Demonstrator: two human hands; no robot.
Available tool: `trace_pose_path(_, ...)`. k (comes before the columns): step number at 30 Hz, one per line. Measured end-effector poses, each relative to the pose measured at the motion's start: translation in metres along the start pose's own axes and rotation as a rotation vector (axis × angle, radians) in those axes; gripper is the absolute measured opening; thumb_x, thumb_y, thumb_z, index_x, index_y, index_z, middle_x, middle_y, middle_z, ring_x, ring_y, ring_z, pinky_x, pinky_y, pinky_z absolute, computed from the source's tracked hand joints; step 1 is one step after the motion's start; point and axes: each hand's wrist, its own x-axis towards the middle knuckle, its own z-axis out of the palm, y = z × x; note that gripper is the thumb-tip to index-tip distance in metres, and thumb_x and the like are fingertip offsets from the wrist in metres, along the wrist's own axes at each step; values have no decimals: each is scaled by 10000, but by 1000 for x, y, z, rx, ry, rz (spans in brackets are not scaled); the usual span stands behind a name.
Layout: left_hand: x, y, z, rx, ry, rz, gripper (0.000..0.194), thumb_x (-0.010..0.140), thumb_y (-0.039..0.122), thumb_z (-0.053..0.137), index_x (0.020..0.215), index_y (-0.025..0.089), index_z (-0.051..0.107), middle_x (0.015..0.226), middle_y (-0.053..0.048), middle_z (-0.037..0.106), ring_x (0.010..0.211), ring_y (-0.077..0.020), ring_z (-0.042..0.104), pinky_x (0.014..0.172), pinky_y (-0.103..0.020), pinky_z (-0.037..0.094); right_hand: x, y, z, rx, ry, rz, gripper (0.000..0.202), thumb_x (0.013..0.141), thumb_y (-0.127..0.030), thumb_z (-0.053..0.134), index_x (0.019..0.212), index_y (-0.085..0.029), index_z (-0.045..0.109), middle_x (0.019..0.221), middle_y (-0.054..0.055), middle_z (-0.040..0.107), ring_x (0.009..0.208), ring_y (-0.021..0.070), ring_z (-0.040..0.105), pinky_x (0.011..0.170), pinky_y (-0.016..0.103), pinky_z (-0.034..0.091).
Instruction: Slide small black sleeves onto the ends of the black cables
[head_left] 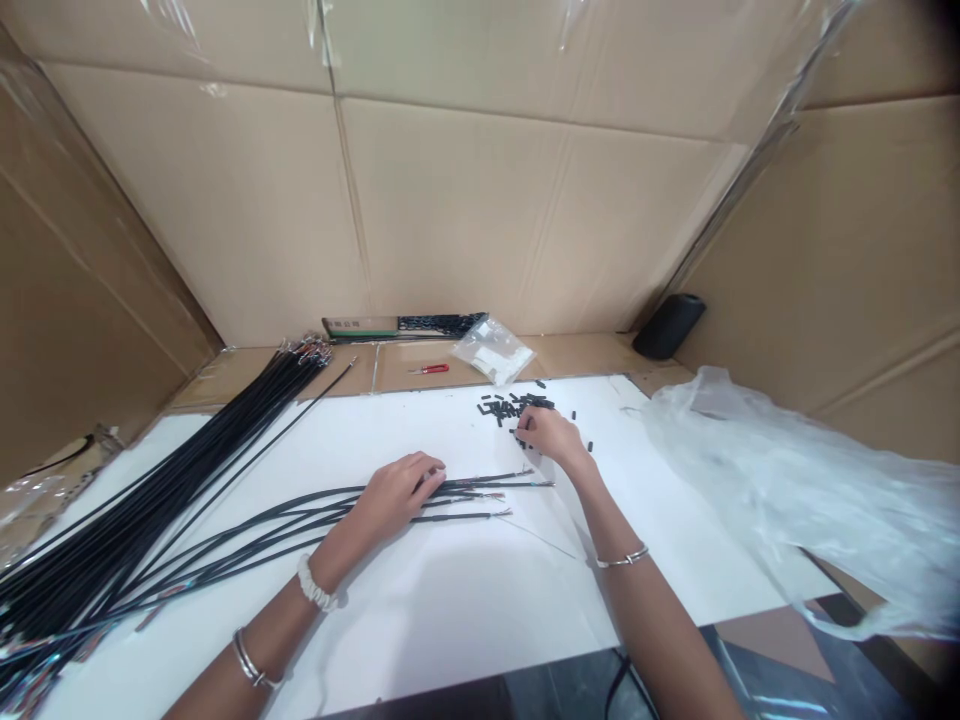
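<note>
Left hand [396,494] presses flat on thin black cables [300,515] mid-sheet, fingers together. Right hand [550,433], at its 2 o'clock, pinches into tiny black tube pieces [517,407]; grip unclear. Cables look light and floppy; hold near stripped ends [499,495].

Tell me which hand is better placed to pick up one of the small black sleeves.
Right. The right hand already rests at the edge of the pile of small black sleeves, fingertips among them. The left hand lies flat on the loose black cables, farther from the pile.
</note>
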Motion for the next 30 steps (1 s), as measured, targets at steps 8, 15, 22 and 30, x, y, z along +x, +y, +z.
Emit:
trace_pose_path(8,4,-31,-24,55,105,-159,328,940,420,348,1077,244,589,1070,-11,648,935,-175,604,801,-267,456,5,1,6,-49,8,-60,102,775,-228,586,822,-232,676,923,25,644,760,142,574,565,227,315)
trace_pose_path(15,-10,-108,-67,599,468,-598,337,888,265,396,1129,119,580,1128,-147,606,1073,-320,523,881,-408,420,8,-1,14,-89,17,-137,129,789,-184,544,832,-217,660,962,42,602,855,166,562,592,233,332)
trace_pose_path(22,-21,-139,-64,588,391,-771,348,873,174,385,1162,119,570,1081,-168,599,1025,-322,549,806,-392,446,8,-10,20,-164,54,-244,156,841,-143,493,848,-173,646,983,97,580,1022,234,492,712,280,377)
trace_pose_path(30,-11,-108,-69,471,414,-746,372,880,190,350,1177,187,573,1131,-141,581,940,-300,606,717,-361,454,5,-17,24,-149,127,-294,150,873,-132,464,849,-145,612,998,112,589,1007,241,470,859,317,350)
